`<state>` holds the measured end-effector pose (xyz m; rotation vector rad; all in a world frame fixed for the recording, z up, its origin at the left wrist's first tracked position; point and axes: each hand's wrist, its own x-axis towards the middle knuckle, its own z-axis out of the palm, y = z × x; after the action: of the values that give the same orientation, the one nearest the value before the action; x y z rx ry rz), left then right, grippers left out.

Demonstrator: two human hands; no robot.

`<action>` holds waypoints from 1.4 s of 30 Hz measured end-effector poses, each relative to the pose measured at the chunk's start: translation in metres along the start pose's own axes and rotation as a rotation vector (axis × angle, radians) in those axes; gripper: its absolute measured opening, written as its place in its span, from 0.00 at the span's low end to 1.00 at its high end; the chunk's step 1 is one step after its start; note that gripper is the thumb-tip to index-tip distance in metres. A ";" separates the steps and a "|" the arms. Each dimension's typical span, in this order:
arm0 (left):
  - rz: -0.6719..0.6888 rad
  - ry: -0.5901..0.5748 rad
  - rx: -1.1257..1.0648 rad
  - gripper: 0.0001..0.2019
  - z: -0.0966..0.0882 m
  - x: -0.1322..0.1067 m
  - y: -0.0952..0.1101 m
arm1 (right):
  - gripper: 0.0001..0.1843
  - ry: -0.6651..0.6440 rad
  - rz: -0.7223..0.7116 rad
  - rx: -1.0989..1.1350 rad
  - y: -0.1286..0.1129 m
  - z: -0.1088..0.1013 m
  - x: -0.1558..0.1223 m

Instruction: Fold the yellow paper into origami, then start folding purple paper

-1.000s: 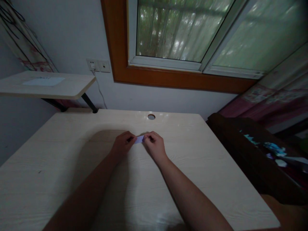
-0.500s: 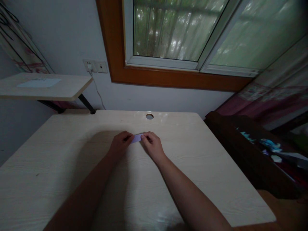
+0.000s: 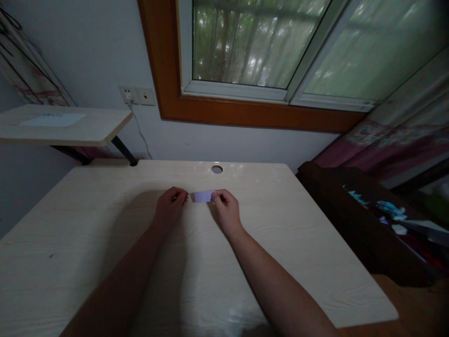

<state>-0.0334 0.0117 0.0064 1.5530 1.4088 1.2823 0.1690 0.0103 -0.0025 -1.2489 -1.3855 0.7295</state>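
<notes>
A small pale purple slip of paper point(image 3: 203, 196) is held just above the desk, its long side running across my view. My right hand point(image 3: 227, 209) pinches the slip's right end between thumb and fingers. To the left, my left hand point(image 3: 171, 203) is apart from the slip, with a narrow gap between them. Its fingers are curled together, and I see nothing held in them. Both forearms reach in over the light wood desk point(image 3: 224, 276).
A round cable hole point(image 3: 217, 169) lies near the desk's back edge. At the left a raised shelf point(image 3: 105, 124) carries a sheet of paper point(image 3: 52, 120). A wall socket point(image 3: 136, 95) with a plugged-in cable and a window point(image 3: 245, 51) are behind. Dark furniture point(image 3: 336, 206) stands right.
My left hand has let go of the slip's left end and moved slightly left. My right hand keeps the slip, which has shifted a little right and shows more of its face.
</notes>
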 end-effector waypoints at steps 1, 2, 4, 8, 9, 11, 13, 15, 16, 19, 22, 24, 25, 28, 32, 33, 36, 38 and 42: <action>0.004 0.006 -0.002 0.09 0.001 0.000 0.000 | 0.12 -0.012 -0.009 -0.005 -0.001 0.000 0.000; 0.011 0.011 0.000 0.09 0.001 0.000 0.000 | 0.12 -0.024 -0.018 -0.010 -0.003 0.000 0.000; 0.038 0.019 0.024 0.09 0.003 -0.001 0.001 | 0.12 -0.048 -0.036 -0.019 -0.005 0.000 -0.001; 0.140 -0.058 0.094 0.10 0.006 -0.004 0.004 | 0.12 -0.096 -0.066 -0.044 -0.004 0.000 -0.001; 0.163 -0.099 0.111 0.10 0.006 -0.004 0.004 | 0.12 -0.107 -0.076 -0.054 -0.003 0.000 -0.001; 0.202 -0.168 0.157 0.10 0.006 -0.005 0.005 | 0.11 -0.132 -0.105 -0.076 -0.002 0.000 -0.002; 0.229 -0.204 0.213 0.10 0.006 -0.005 0.004 | 0.10 -0.163 -0.145 -0.101 -0.003 0.001 -0.002; 0.250 -0.226 0.254 0.11 0.006 -0.005 0.003 | 0.09 -0.202 -0.191 -0.121 -0.005 0.001 -0.002; 0.258 -0.231 0.267 0.11 0.006 -0.005 0.002 | 0.08 -0.222 -0.215 -0.129 -0.006 0.001 -0.002; 0.297 -0.244 0.300 0.10 0.007 -0.005 0.000 | 0.06 -0.277 -0.282 -0.150 -0.010 0.001 -0.002; 0.359 -0.257 0.335 0.08 0.009 -0.005 -0.002 | 0.06 -0.313 -0.323 -0.180 -0.012 0.001 -0.002; 0.389 -0.264 0.359 0.07 0.009 -0.006 -0.003 | 0.06 -0.314 -0.332 -0.194 -0.012 0.001 -0.002; 0.396 -0.264 0.368 0.07 0.009 -0.006 -0.003 | 0.05 -0.310 -0.332 -0.197 -0.012 0.001 -0.002; 0.399 -0.256 0.379 0.07 0.009 -0.008 -0.001 | 0.05 -0.297 -0.331 -0.200 -0.013 0.001 -0.003; 0.366 -0.233 0.358 0.08 0.007 -0.007 0.003 | 0.04 -0.276 -0.306 -0.198 -0.012 0.002 -0.004; 0.350 -0.228 0.345 0.08 0.007 -0.007 0.003 | 0.04 -0.260 -0.285 -0.188 -0.011 0.003 -0.004; 0.299 -0.203 0.299 0.08 0.004 -0.006 0.005 | 0.04 -0.170 -0.190 -0.134 -0.007 0.004 -0.003; 0.260 -0.168 0.263 0.08 0.003 -0.005 0.005 | 0.05 -0.088 -0.108 -0.088 -0.004 0.003 -0.002; 0.181 -0.107 0.216 0.08 0.003 -0.005 0.005 | 0.08 0.001 0.010 0.015 -0.001 0.003 0.001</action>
<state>-0.0287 0.0062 0.0086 1.9029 1.4006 1.1597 0.1665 0.0118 -0.0020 -1.2455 -1.3713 0.7453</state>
